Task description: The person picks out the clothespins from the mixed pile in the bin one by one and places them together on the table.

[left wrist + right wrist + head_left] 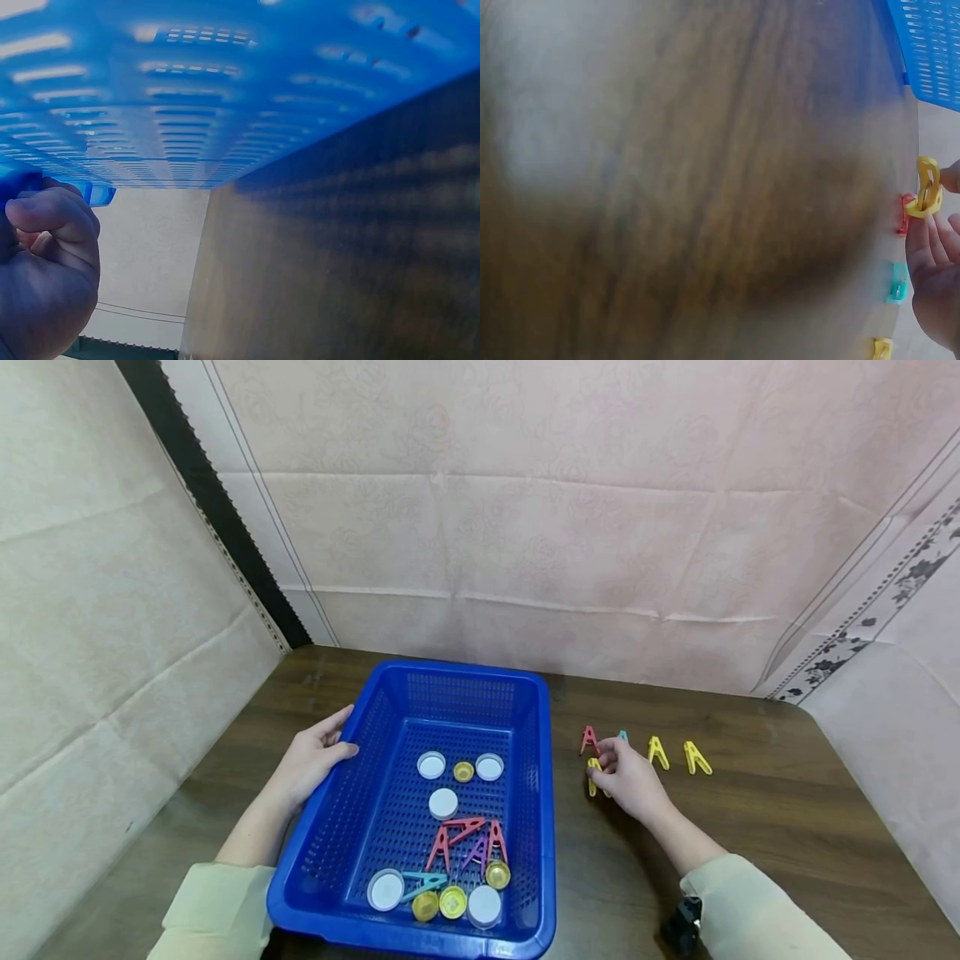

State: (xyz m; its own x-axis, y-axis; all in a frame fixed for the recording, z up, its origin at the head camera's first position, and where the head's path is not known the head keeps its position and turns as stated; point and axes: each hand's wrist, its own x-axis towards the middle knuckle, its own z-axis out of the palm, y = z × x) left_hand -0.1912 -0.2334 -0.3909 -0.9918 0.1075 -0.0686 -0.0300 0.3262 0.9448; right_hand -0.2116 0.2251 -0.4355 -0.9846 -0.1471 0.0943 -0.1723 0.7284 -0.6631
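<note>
While left hand grips basket, right hand pinches yellow peg.

No readable text, label, brand, number or sign is showing in any of the views: nothing legible is appearing on the blue perforated plastic basket, on the small plastic clothes pegs and round bottle caps, on the dark wooden table, or on the pale patterned backdrop cloth.
</note>
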